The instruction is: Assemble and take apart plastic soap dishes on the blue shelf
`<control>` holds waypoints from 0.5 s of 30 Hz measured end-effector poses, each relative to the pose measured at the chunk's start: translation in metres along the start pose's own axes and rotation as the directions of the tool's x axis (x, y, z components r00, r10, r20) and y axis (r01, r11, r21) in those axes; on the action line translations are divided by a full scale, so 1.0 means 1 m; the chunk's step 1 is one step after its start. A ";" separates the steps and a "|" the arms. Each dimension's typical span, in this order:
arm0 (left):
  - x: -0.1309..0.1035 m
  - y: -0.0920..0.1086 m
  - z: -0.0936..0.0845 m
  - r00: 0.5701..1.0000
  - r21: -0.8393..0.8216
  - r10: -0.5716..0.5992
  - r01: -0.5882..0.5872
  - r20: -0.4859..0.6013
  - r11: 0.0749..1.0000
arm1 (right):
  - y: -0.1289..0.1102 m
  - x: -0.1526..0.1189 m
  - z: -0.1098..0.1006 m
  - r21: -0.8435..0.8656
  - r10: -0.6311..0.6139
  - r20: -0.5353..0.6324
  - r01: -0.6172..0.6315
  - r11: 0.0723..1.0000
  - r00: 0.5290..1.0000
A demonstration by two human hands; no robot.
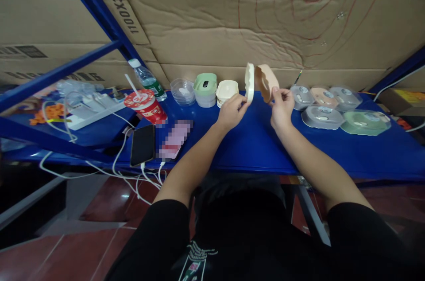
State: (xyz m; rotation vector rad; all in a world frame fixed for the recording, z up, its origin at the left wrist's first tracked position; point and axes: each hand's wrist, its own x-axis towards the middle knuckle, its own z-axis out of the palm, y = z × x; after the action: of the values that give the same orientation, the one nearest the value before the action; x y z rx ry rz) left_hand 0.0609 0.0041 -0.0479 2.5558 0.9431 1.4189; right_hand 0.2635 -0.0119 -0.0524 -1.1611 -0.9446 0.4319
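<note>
My left hand [232, 110] pinches a cream plastic piece [249, 82], held edge-on above the blue table [245, 148]. Pinched by its lower edge in my right hand [283, 107] is a peach plastic piece [269, 80] with a wavy edge. The two pieces face each other a little apart. Just behind my left hand sits a stack of cream pieces [227, 88]. Beside it are green pieces [205, 82] stacked on clear ones, then nested clear bowls [183, 91]. To the right of my right hand are clear-topped containers, including a grey one [322, 117] and a green one [365, 122].
On the left stand a red paper cup [146, 106] with a straw and a water bottle [148, 79]. Two phones, one black [142, 144], lie in front on white cables. A blue frame post [96, 4] and cardboard wall [199, 15] bound the table.
</note>
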 end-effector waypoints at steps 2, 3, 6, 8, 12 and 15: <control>0.002 -0.012 -0.009 0.999 0.067 -0.032 0.034 -0.036 0.997 | 0.005 0.015 -0.007 -0.019 0.006 -0.048 -0.007 1.000 0.999; 0.002 -0.020 -0.014 0.998 0.101 -0.052 0.056 -0.041 0.993 | 0.007 0.020 -0.010 -0.018 0.014 -0.066 -0.015 1.000 0.998; 0.000 -0.047 -0.022 0.990 0.183 -0.138 0.140 -0.025 0.973 | 0.009 0.024 -0.011 0.008 0.026 -0.086 -0.025 1.000 0.996; -0.003 -0.065 -0.021 0.982 0.212 -0.187 0.187 -0.023 0.959 | 0.008 0.019 -0.007 0.006 -0.002 -0.070 0.002 1.000 0.998; -0.007 -0.084 -0.014 0.971 0.203 -0.231 0.239 -0.061 0.950 | 0.001 0.003 0.001 -0.070 -0.099 0.018 0.100 0.992 0.995; -0.006 -0.072 -0.011 0.969 0.203 -0.229 0.245 -0.097 0.948 | -0.006 -0.005 0.003 -0.108 -0.133 0.065 0.139 0.984 0.989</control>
State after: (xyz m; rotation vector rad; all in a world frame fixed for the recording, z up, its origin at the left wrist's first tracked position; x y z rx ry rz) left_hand 0.0155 0.0569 -0.0702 2.4365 1.4339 1.4173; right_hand 0.2576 -0.0164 -0.0483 -1.1823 -1.1025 0.3063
